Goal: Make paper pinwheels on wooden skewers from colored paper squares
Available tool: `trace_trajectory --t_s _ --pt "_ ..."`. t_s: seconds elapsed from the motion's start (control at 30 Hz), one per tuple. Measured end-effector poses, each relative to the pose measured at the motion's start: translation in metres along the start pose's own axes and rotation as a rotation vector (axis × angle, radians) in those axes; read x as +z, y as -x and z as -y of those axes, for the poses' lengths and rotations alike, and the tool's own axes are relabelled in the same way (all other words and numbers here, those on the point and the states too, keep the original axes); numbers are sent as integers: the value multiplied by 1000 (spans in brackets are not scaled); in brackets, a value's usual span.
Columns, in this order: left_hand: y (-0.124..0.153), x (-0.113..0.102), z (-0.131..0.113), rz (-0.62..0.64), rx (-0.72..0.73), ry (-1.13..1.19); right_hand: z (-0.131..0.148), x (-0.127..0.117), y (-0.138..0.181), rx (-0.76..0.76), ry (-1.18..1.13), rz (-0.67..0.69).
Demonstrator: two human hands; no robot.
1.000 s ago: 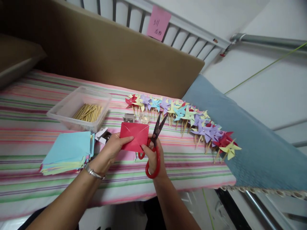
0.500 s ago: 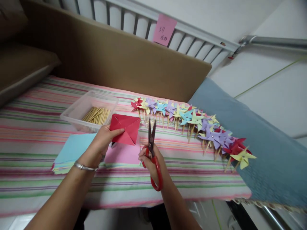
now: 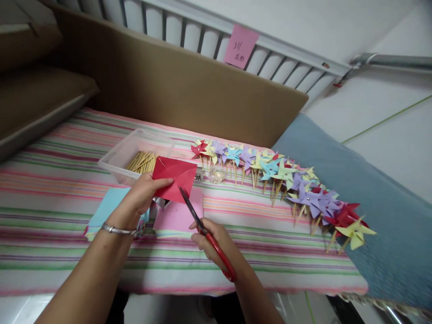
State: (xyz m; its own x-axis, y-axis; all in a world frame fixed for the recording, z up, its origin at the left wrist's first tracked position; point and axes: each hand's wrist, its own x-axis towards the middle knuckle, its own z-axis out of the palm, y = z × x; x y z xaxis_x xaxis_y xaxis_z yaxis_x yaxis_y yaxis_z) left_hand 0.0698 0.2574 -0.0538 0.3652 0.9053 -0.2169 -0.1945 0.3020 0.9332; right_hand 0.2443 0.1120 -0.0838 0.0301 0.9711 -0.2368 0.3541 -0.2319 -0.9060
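Observation:
My left hand (image 3: 143,191) pinches a square of red paper (image 3: 178,168) by its left side, thumb on top. Diagonal lines cross the square, and cuts show at some corners. In my right hand (image 3: 216,243) is a pair of scissors (image 3: 214,245) with red handles. Their dark blades reach up to the red paper's lower right part, tips at its surface. Beneath the red square lies pink paper (image 3: 178,218). A stack of light blue paper (image 3: 110,204) lies partly behind my left wrist.
Behind the red paper stands a clear plastic box (image 3: 116,168) of wooden sticks (image 3: 141,161). A small clear dish (image 3: 216,174) is beside it. Finished paper pinwheels (image 3: 285,173) line the right side of the striped cloth (image 3: 256,261). A cardboard panel (image 3: 189,90) stands along the back.
My right hand has turned the scissors, which pointed upward beside the paper, so the blades now tilt left and meet the red square. The whole view has shifted slightly.

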Motion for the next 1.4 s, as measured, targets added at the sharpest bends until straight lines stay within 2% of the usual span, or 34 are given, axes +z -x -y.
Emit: trace_trajectory --t_s 0.13,0.4,0.63,0.8,1.4 --pt "-1 -7 2 59 15 -12 0 1 1 14 13 6" --pt "3 3 -3 57 11 44 -5 -1 -1 14 32 38" --pt "2 0 -2 8 4 53 -7 -2 -3 -9 67 45" --pt "3 2 -3 44 23 52 -6 -2 -3 -14 64 38" --pt "4 3 -3 52 23 95 2 3 -1 61 13 1"
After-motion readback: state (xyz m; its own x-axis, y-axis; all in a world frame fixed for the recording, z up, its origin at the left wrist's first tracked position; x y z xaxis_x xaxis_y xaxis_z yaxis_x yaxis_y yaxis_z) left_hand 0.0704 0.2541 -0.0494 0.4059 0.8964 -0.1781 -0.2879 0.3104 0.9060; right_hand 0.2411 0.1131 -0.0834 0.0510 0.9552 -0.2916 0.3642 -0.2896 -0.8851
